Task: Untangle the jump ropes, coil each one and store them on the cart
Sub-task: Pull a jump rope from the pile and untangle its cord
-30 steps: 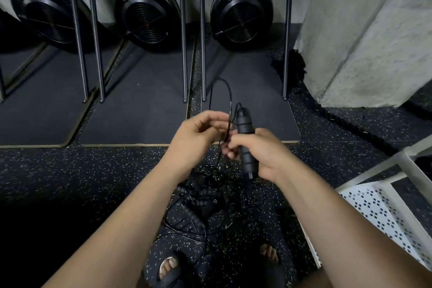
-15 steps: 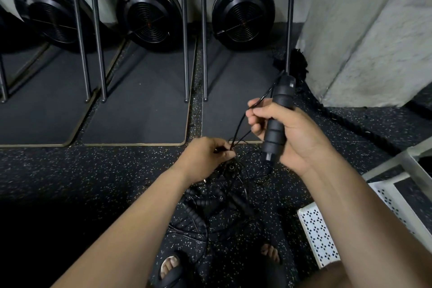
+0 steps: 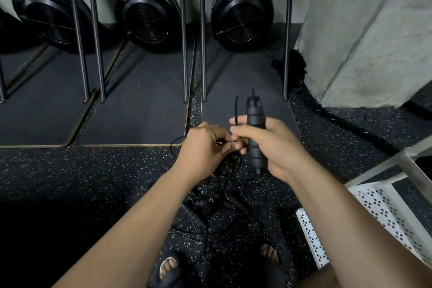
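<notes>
The right hand (image 3: 271,145) grips a black rope handle (image 3: 256,133) upright. The left hand (image 3: 203,149) pinches the thin cord (image 3: 236,112) beside it.

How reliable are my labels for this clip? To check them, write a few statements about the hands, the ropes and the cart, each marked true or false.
1. The right hand grips a black jump-rope handle that is held roughly upright. True.
2. The left hand hangs open and idle. False: its fingers pinch the thin cord right beside the right hand.
3. A tangled pile of ropes lies on the speckled floor below the hands, in front of the person's feet. True.
4. The white cart stands at the person's left. False: its perforated white shelf shows at the right edge of the view.
</notes>
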